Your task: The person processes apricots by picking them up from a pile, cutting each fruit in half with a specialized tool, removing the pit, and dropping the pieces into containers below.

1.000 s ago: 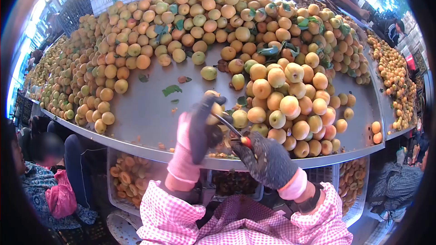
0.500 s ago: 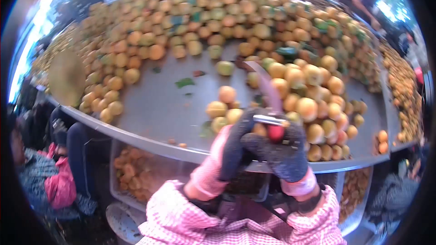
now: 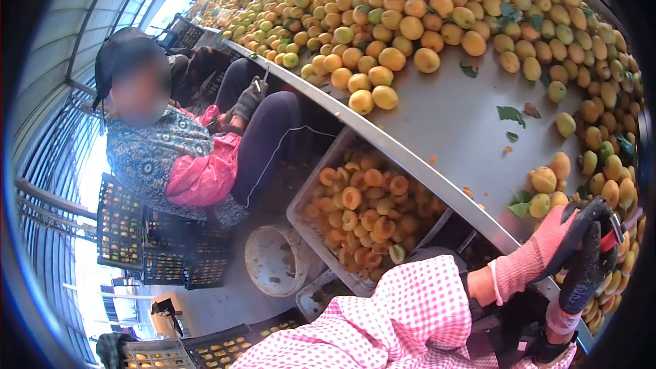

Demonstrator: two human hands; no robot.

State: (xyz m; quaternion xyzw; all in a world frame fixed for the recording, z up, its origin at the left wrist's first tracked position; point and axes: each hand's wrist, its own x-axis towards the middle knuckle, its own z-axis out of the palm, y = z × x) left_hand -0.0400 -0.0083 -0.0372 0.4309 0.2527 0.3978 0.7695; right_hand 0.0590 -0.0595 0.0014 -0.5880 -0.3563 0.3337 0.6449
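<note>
My left hand point(image 3: 562, 236), in a pink and black glove, is closed at the metal table's front edge at the right, pressed against my right hand. Anything inside its fingers is hidden. My right hand point(image 3: 586, 275), in a dark glove, is closed around a knife point(image 3: 610, 240) with a red handle and some bright metal; its blade is hard to make out near the view's dark rim. Just beyond my hands lie a few whole apricots point(image 3: 543, 180) with a green leaf point(image 3: 520, 203). More apricots heap up beside and behind the knife.
A large pile of apricots point(image 3: 410, 27) covers the metal table point(image 3: 451, 116). Below its edge stands a crate of halved apricots point(image 3: 297, 208), then a white bucket point(image 3: 251, 260). A seated co-worker point(image 3: 171, 157) holds a small tool at the left. Black crates point(image 3: 123, 232) stand behind.
The view has swung left, bringing the co-worker and the crate of halves into full sight. My hands now appear at the far right, still together with the knife.
</note>
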